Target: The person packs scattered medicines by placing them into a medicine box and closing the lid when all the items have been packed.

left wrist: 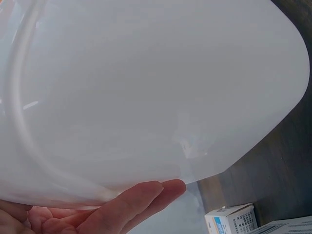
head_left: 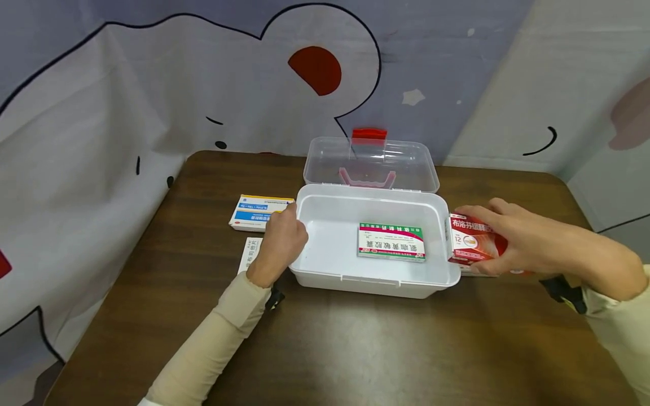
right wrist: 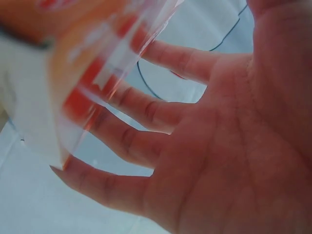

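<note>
A white plastic storage box stands on the table with its clear lid swung back. Inside lies a green-and-white medicine box. My left hand grips the storage box's left rim; in the left wrist view its fingers lie along the edge of the white wall. At the opposite end, my right hand holds a red medicine box between thumb and fingers, right beside the rim. The right wrist view shows the fingers spread along this carton.
Left of the storage box lie a blue-and-white medicine box and a white carton partly hidden by the left hand. Another carton's edge shows under the right hand. A patterned cloth hangs behind the wooden table.
</note>
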Demonstrator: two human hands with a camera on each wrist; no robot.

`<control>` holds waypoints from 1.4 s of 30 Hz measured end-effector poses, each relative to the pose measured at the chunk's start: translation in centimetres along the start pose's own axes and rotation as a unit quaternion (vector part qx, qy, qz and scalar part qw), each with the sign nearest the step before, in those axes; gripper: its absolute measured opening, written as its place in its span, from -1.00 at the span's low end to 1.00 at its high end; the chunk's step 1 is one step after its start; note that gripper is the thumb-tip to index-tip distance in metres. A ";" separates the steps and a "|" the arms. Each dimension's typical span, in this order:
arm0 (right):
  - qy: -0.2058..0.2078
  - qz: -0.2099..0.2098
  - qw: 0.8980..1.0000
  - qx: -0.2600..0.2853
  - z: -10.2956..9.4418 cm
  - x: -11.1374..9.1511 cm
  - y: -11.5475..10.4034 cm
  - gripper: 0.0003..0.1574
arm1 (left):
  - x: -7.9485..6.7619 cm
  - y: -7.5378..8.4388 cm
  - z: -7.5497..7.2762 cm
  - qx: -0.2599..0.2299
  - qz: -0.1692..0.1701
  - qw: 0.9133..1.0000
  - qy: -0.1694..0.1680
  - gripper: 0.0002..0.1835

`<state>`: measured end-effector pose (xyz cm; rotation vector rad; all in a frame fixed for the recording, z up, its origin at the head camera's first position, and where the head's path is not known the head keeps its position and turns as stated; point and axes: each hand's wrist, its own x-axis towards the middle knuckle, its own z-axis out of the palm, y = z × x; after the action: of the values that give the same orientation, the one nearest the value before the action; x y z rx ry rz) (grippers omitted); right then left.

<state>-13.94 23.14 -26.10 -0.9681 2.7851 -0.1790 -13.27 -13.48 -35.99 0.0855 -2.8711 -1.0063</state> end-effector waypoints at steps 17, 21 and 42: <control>-0.062 -0.020 0.998 0.001 -1.3 4.1 -2.9 0.16 | 0.0 0.0 0.0 0.002 -0.004 1.000 0.004 -0.66; -0.086 -0.021 0.996 0.008 -1.6 4.9 -3.3 0.16 | 0.0 0.2 0.0 0.001 -0.010 1.000 -0.001 -0.64; -0.172 -0.029 0.983 -0.049 -2.8 9.0 -4.7 0.08 | -0.1 0.0 0.0 0.005 -0.005 1.000 0.005 -0.63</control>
<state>-18.62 14.04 -23.75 -0.9953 2.4692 0.1090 -13.21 -13.47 -36.00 0.1052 -2.8706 -0.9897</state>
